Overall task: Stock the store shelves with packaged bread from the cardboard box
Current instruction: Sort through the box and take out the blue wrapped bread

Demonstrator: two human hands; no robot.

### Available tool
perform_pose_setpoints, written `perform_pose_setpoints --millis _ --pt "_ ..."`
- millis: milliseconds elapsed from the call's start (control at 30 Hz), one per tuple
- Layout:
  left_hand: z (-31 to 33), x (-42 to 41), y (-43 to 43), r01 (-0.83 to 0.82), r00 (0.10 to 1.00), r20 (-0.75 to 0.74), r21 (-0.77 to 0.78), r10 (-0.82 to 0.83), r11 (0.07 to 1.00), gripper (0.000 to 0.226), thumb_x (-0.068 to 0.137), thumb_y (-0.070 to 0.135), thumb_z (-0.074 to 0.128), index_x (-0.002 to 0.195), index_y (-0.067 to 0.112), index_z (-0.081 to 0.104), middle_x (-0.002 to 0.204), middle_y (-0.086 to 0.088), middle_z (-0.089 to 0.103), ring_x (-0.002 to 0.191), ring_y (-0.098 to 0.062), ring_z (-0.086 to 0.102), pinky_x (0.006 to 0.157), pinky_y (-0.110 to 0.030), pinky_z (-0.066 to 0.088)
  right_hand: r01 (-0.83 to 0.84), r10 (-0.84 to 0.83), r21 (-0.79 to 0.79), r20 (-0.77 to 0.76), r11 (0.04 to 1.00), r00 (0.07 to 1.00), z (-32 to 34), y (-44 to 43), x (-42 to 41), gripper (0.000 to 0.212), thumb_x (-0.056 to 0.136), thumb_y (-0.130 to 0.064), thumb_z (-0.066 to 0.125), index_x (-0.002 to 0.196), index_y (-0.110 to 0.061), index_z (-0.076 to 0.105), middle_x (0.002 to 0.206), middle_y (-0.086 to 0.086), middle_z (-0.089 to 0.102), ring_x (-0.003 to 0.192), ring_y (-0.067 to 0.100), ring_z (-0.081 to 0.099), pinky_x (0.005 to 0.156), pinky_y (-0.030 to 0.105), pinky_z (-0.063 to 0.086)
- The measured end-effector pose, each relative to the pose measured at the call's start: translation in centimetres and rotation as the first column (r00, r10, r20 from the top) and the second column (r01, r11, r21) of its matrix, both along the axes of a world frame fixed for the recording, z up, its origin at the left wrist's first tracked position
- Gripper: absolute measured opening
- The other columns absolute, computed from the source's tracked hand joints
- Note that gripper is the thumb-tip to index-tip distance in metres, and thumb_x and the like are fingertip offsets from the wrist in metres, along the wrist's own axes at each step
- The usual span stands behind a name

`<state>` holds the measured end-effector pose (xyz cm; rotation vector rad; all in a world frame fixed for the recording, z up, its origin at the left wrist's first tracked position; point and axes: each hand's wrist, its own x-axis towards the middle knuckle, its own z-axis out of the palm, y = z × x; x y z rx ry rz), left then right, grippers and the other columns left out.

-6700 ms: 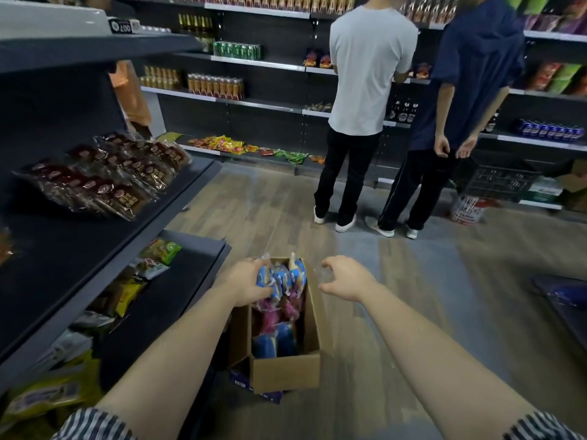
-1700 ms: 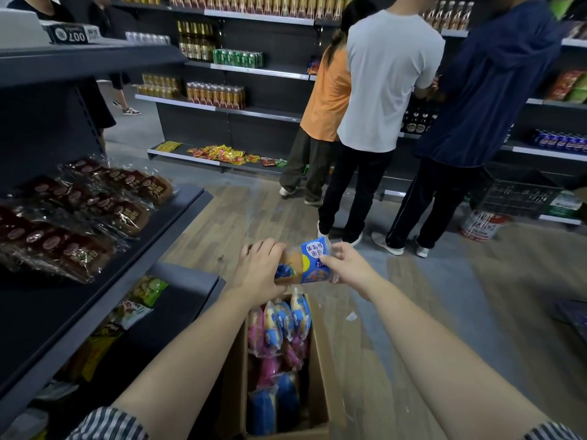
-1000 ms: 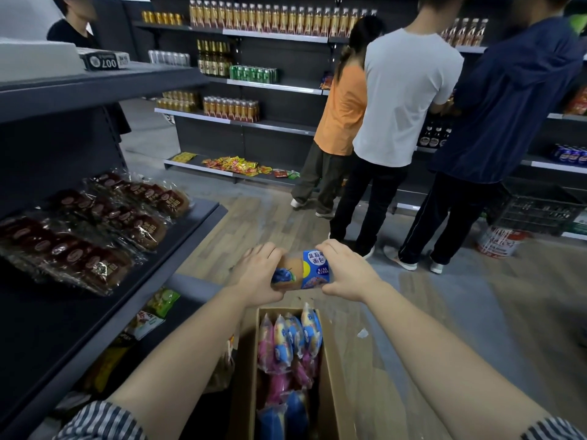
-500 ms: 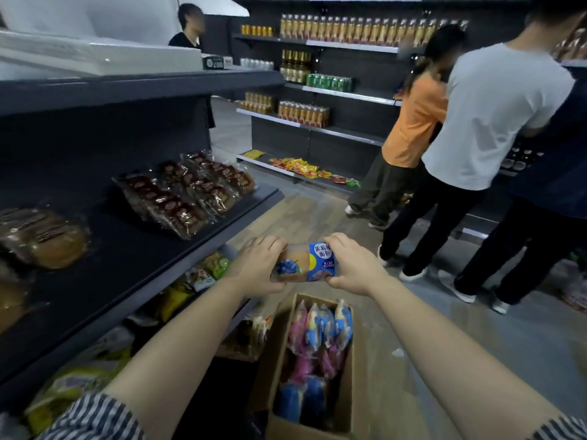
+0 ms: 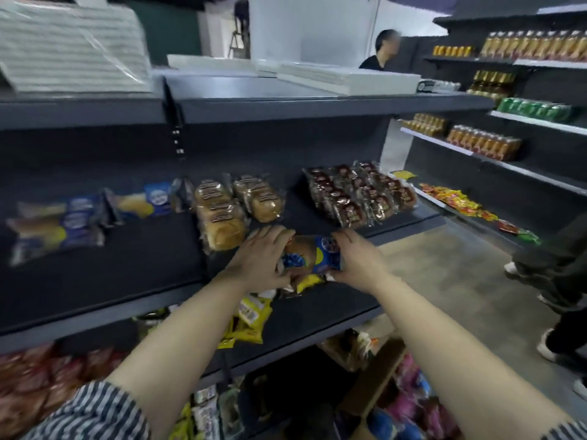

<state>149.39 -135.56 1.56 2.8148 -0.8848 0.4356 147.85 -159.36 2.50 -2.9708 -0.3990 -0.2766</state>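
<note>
One blue and yellow plastic bread packet (image 5: 313,254), clamped at both ends: left hand (image 5: 263,258) curled round one, right hand (image 5: 359,262) round the other. Held level at the front edge of the dark grey metal shelf (image 5: 127,258), probably to lay it flat. Just beyond the grip, clear-wrapped golden buns (image 5: 222,217); well below it, the brown cardboard box (image 5: 371,385).

bottled drinks (image 5: 482,142) far right; white boards (image 5: 346,78) stacked; bystander (image 5: 382,50) behind

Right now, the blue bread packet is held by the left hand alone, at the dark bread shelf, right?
Not alone: in the head view the left hand and right hand both grip the blue bread packet at the dark bread shelf.
</note>
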Motion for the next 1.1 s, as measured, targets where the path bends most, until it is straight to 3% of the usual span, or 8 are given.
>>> perform_pose_setpoints --millis 133,267,400,667,900,1100 --pt "0.6 -1.8 8.0 -0.157 0.987 -0.033 0.025 0.158 0.987 0.1 0.073 0.075 0.037 0.151 0.012 0.029 0.147 -0.008 0.037 0.134 -0.027 0.035 0.111 -0.037 0.026 -0.183 0.182 0.019 0.034 0.983 0.983 0.0 7.7 1.9 0.088 0.08 -0.053 0.069 0.149 -0.015 0.031 0.151 0.005 0.034 0.133 0.026 0.041 0.102 0.034 0.04" --pt "0.7 -3.9 15.2 -0.288 0.958 -0.009 0.021 0.288 0.958 0.089 0.074 0.053 0.064 0.146 0.008 0.038 0.138 -0.013 0.044 0.128 -0.032 0.042 0.11 -0.041 0.028 -0.347 0.347 -0.004 0.062 0.938 0.936 0.6 15.1 2.9 0.083 0.078 -0.045 0.073 0.146 -0.016 0.034 0.146 0.004 0.038 0.128 0.025 0.044 0.098 0.033 0.04" --pt "0.4 -5.2 21.0 -0.395 0.919 -0.003 0.033 0.395 0.918 0.087 0.073 0.048 0.07 0.145 0.01 0.039 0.136 -0.01 0.045 0.127 -0.03 0.043 0.11 -0.039 0.03 -0.452 0.457 -0.066 0.096 0.889 0.884 0.7 21.4 3.5 0.085 0.074 -0.045 0.078 0.143 -0.015 0.037 0.143 0.004 0.039 0.128 0.025 0.042 0.101 0.037 0.041" --pt "-0.4 -3.9 26.4 -0.463 0.886 0.011 0.046 0.463 0.885 0.083 0.087 0.045 0.066 0.152 0.011 0.027 0.15 -0.01 0.037 0.139 -0.027 0.034 0.117 -0.034 0.016 -0.474 0.489 -0.189 0.043 0.86 0.871 0.8 27.1 5.1 0.09 0.079 -0.044 0.069 0.15 -0.012 0.025 0.151 0.006 0.028 0.138 0.025 0.03 0.111 0.034 0.031" --pt "-0.2 0.4 27.5 -0.49 0.872 0.05 0.106 0.488 0.865 0.088 0.083 0.044 0.072 0.152 0.012 0.028 0.153 -0.01 0.036 0.142 -0.027 0.032 0.12 -0.037 0.011 -0.376 0.432 -0.34 0.103 0.862 0.896 1.2 30.1 8.8 0.078 0.081 -0.033 0.071 0.145 -0.007 0.033 0.142 0.01 0.039 0.134 0.027 0.037 0.117 0.036 0.021" --pt "-0.2 3.9 28.5 -0.549 0.835 0.092 0.198 0.543 0.812 0.089 0.088 0.047 0.065 0.155 0.015 0.017 0.158 -0.004 0.024 0.148 -0.021 0.018 0.12 -0.033 -0.007 -0.318 0.388 -0.377 0.125 0.87 0.913 0.7 32.6 12.1 0.078 0.083 -0.029 0.071 0.145 -0.005 0.032 0.141 0.012 0.039 0.132 0.03 0.039 0.117 0.038 0.021"
